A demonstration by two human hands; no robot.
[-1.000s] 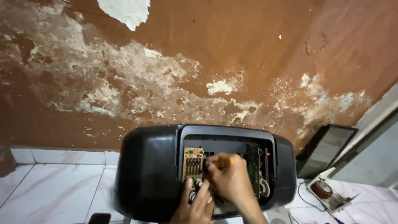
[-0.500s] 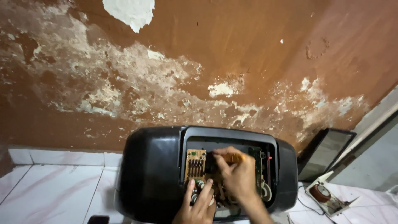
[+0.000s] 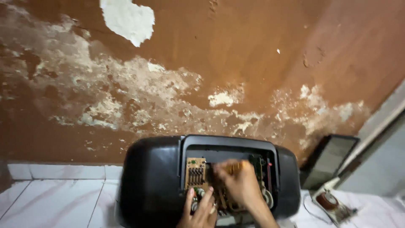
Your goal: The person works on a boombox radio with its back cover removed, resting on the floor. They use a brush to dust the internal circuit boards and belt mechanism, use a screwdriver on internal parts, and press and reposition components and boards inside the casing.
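Scene: I look down at a black, rounded portable stereo (image 3: 156, 181) with its back opened, standing on a white tiled surface (image 3: 50, 202) against a peeling brown wall (image 3: 211, 76).
Inside: a tan circuit board (image 3: 195, 172) sits at the left of the opening, with dark parts and wiring beside it.
Left hand: my left hand (image 3: 201, 210) rests low in the opening, fingers spread and pressing on the round parts just under the board; it grips nothing that I can see.
Right hand: my right hand (image 3: 238, 183) is curled inside the cavity, fingers closed around something orange-brown and slim; it is blurred, so I cannot tell what it is.
Doing it well: I judge a steady left hand and small, slow right-hand moves best, keeping clear of the wires.
Nearby: a small device with a brown round part (image 3: 331, 203) lies to the right, well apart; a dark panel (image 3: 329, 158) leans on the wall.
Hidden: my hands cover the cavity's middle; the frame cuts off the stereo's lower edge.
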